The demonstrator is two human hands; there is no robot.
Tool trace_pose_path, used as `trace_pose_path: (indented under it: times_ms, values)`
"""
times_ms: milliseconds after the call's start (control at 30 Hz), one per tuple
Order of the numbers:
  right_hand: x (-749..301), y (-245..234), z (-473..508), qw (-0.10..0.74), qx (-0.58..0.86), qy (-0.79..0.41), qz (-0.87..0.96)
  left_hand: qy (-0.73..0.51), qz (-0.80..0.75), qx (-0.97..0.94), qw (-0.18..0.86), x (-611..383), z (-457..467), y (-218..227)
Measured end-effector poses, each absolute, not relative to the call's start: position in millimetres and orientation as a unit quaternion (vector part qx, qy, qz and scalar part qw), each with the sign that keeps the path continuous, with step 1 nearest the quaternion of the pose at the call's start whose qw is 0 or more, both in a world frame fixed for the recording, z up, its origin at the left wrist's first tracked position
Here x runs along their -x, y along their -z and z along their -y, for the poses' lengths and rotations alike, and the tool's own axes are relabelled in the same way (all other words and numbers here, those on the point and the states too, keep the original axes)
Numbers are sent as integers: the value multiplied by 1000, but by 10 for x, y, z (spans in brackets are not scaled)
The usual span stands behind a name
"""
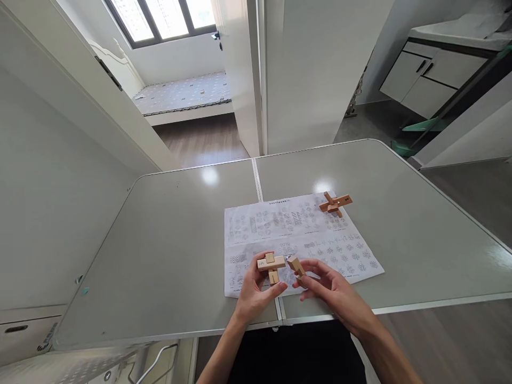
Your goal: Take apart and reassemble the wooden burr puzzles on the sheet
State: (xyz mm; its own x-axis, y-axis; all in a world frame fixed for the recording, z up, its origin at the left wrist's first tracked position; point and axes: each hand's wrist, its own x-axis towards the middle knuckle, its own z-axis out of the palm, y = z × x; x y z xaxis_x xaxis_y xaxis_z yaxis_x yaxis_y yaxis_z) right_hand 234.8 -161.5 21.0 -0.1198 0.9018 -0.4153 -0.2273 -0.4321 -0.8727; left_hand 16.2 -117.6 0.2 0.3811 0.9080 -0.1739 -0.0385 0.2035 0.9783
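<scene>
1. Left hand (258,290): grasps a cross-shaped assembly (276,263) of pale, smooth, square-cut wood above the table's near edge. Its longest visible bar lies near the 9–3 o'clock axis; a shorter block projects toward 6 o'clock. Dark marks show on the faces.
2. Right hand (330,282): pinches a loose block (295,265) of pale wood between thumb and fingers. The block appears stepped; its long axis runs 11–5 o'clock. Its far end is just beside the assembly's 3 o'clock end.
3. Paper sheet (256,229): white, creased, printed with small diagrams; lies beneath and beyond the hands.
4. Table (180,240): glossy grey-green top, metal-trimmed edge, central seam.
5. Reddish-brown wooden piece (333,208): at 1 o'clock from the hands, on the sheet's far corner. A flat bar points just short of 3 o'clock, crossed by narrower bars.
6. Bed (184,95): patterned cover, beyond the table at 11 o'clock.
</scene>
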Motion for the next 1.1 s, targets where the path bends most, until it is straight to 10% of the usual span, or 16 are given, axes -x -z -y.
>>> trace_pose_path:
  times_ms: [400,1100]
  values:
    - [-2467,-307,1624,368,596,-411,584,-364,-440,-525,631,-186,1196,-15]
    - [-2391,-210,1647,279,616,-503,539,-323,-448,-584,596,-226,1239,-78]
